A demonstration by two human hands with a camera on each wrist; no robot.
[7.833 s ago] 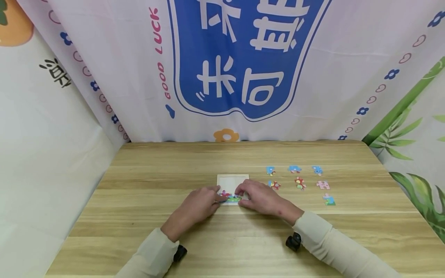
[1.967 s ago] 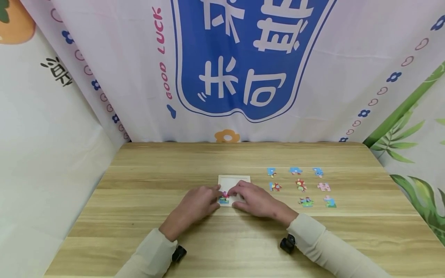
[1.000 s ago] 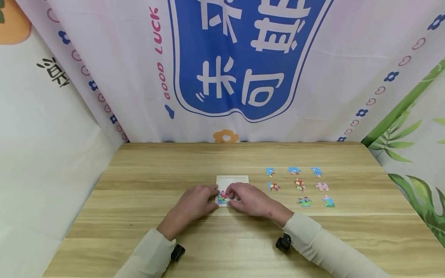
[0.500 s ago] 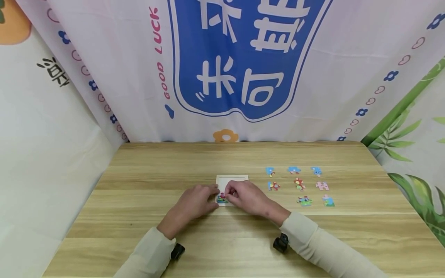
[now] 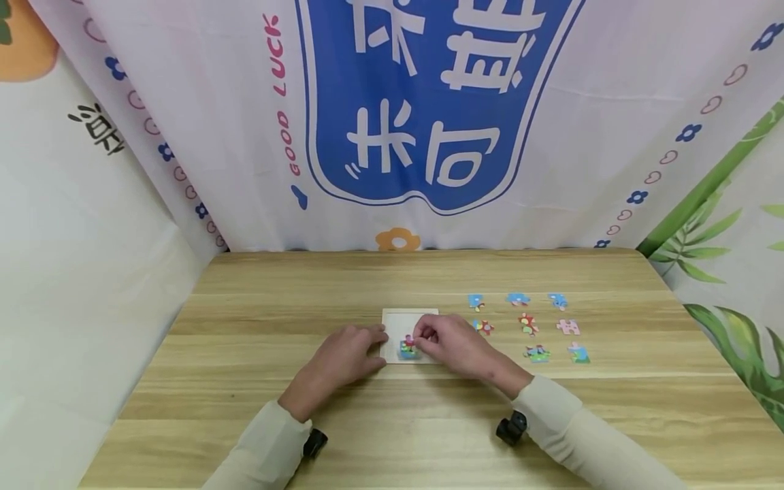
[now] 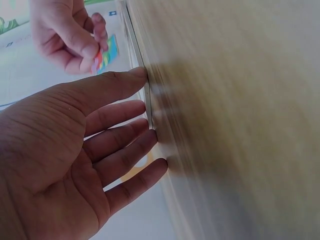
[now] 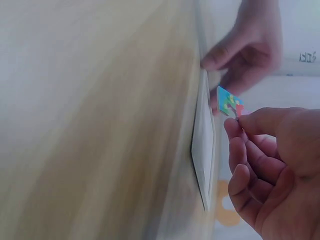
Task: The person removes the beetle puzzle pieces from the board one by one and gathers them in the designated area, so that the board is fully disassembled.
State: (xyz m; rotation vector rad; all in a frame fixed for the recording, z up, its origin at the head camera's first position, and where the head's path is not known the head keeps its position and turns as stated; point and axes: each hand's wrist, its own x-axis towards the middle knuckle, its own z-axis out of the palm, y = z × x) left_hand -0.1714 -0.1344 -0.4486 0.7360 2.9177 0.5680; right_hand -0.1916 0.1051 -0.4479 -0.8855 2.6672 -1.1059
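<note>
My right hand [image 5: 456,344] pinches a small jigsaw piece [image 7: 228,101] between thumb and forefinger. The piece is blue and green with red, and in the right wrist view it is tilted, raised above the white puzzle tray [image 7: 202,145]. In the head view this tray [image 5: 397,320] lies flat on the table, and no other piece shows in its visible part. My left hand [image 5: 343,354] rests at the tray's left edge. Its thumb and fingers [image 6: 112,90] are extended and touch the rim, gripping nothing.
Right of the tray lie loose jigsaw pieces in rows: several blue ones like this corner piece [image 5: 476,301], a red one [image 5: 528,324], a pink one [image 5: 568,327] and a green one [image 5: 537,353]. A printed curtain [image 5: 245,136] hangs behind the wooden table [image 5: 275,292].
The held corner piece has come up from the tray's lower left and moved right with my right hand. A green piece, earlier in the tray, now lies among the loose ones. My left hand stays put.
</note>
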